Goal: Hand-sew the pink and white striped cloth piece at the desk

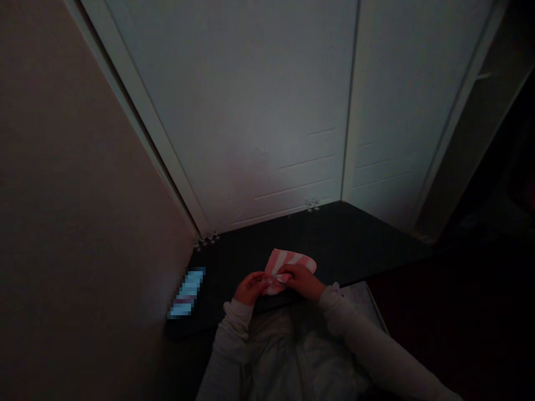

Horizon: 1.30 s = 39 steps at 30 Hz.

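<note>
A pink-and-white striped piece (291, 258), cloth or paper I cannot tell, lies over the near part of the dark tabletop (338, 236). My left hand (249, 287) is closed at its left edge, fingertips pinched by a small shiny, see-through bit (271, 280). From the right, my right hand (304, 280) grips the striped piece, with a whitish fold showing at its fingertips. Both hands are close together, and dim light hides the finer detail between them.
A lit, pixelated rectangle (186, 294) lies at the table's left end. Small clear objects stand by the back edge, one group (206, 240) at left and another (312, 204) near the middle. White panels (251, 100) rise behind; a brown wall (83, 223) bounds the left.
</note>
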Available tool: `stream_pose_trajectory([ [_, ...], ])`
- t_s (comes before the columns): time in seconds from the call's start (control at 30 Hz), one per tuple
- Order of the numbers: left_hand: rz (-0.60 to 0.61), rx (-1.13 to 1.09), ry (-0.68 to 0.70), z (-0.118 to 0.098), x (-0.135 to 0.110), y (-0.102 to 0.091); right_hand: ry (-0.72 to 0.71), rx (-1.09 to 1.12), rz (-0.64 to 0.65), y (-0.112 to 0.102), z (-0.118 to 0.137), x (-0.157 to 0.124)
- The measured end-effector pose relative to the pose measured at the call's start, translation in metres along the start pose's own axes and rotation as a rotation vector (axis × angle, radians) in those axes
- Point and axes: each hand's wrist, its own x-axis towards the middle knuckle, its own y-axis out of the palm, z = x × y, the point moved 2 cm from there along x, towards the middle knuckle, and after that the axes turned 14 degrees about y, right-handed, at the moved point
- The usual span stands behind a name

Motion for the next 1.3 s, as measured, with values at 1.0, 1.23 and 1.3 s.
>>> stream_pose_trajectory([
  [1.0,0.003,0.009,-0.001,0.0003,-0.0004,0.0002,0.029,0.019,0.009,-0.0015,0.0039,-0.0005],
  [1.23,0.005,0.031,0.009,-0.0009,-0.0020,0.0001,0.025,0.027,0.007,-0.0023,0.0060,-0.0020],
  [1.3,-0.003,0.031,0.012,-0.0007,-0.0021,0.0005,0.025,0.019,0.005,-0.0021,0.0059,-0.0020],
])
